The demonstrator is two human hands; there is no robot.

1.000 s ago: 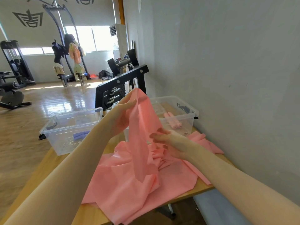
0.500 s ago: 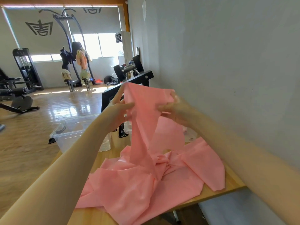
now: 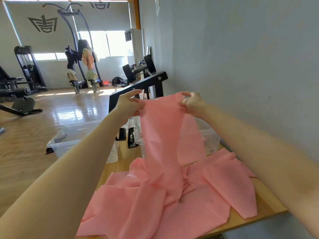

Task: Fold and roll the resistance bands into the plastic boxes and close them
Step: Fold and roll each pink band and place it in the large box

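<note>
Both hands have risen and parted since a second ago — left hand and right hand each pinch a top corner of the pink resistance band, spreading its end above the wooden table. Most of it lies crumpled below, unfolded; the clear plastic boxes stand open — folding has barely begun.

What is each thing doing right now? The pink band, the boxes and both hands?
pink band: top edge lifted and spread, the rest crumpled on the table.
left hand: pinching the band's top left corner.
right hand: pinching the top right corner.
left plastic box: open, no lid on.
right plastic box: partly hidden behind the band.
</note>
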